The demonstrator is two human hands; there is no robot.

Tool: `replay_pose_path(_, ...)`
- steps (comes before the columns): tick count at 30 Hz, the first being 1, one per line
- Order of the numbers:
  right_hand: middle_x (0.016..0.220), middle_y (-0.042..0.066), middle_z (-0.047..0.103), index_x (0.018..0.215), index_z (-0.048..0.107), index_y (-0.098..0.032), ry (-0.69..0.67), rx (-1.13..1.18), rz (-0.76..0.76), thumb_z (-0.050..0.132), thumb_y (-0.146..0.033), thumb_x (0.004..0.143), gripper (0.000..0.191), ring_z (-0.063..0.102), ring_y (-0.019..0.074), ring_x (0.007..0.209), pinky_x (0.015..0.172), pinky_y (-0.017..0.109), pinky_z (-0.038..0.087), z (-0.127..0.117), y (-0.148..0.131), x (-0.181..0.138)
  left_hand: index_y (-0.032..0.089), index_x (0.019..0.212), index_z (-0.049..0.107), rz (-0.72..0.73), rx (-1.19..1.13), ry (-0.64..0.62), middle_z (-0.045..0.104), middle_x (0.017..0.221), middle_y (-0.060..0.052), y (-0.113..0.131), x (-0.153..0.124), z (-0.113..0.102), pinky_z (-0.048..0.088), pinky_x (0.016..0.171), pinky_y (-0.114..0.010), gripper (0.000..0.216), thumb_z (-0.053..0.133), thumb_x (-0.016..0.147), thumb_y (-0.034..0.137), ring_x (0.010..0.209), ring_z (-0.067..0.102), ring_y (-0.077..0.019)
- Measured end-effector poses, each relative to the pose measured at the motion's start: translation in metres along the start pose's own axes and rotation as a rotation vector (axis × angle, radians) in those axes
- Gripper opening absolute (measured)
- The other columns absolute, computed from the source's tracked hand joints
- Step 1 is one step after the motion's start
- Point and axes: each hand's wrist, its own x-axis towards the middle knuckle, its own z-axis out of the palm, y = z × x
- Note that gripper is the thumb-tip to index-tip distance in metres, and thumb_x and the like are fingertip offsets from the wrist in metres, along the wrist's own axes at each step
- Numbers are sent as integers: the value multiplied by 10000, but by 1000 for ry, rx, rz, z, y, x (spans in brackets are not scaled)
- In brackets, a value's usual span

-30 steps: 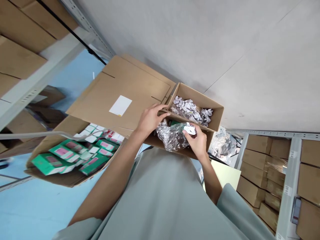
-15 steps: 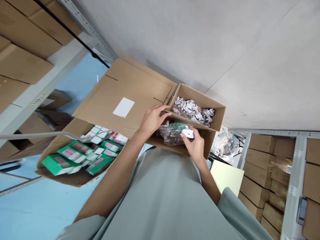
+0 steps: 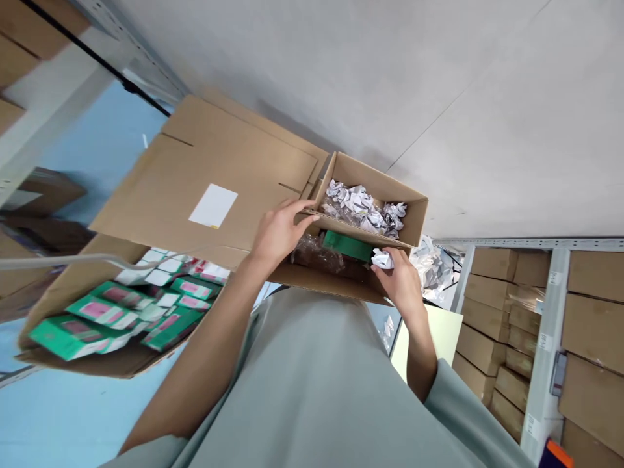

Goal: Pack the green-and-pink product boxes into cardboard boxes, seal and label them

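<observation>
My right hand (image 3: 400, 278) pinches a crumpled ball of white paper (image 3: 383, 259) at the right end of the near cardboard box (image 3: 336, 283). Inside that box lie a green box (image 3: 348, 246) and clear plastic wrap (image 3: 319, 253), to the left of the paper. My left hand (image 3: 283, 231) grips the box's left edge, thumb and fingers around the cardboard. Directly behind stands a second cardboard box (image 3: 414, 218) holding several crumpled papers (image 3: 363, 207) and some clear plastic.
To the left, a large open carton (image 3: 73, 286) holds several green-and-pink boxes (image 3: 104, 311). A flattened cardboard sheet (image 3: 253, 169) with a white label lies behind my left hand. Shelves of cardboard boxes (image 3: 487, 325) stand at right, with a pile of crumpled paper (image 3: 431, 268) nearer.
My right hand has moved right with the paper ball, away from the plastic wrap. The green box inside the near box is now more exposed. My left hand stays at the box edge.
</observation>
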Motion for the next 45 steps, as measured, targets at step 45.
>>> replay_pose_path(45, 1555, 261, 630, 1529, 653, -124, -622, -613, -715, 685, -267, 1047, 503, 726, 384, 1282, 1032, 438, 576, 119, -68, 274, 292, 1348, 760, -62, -2, -15, 799, 1341, -72, -3, 1, -1, 563, 1114, -369, 315, 666, 1058, 374, 1220, 760, -269)
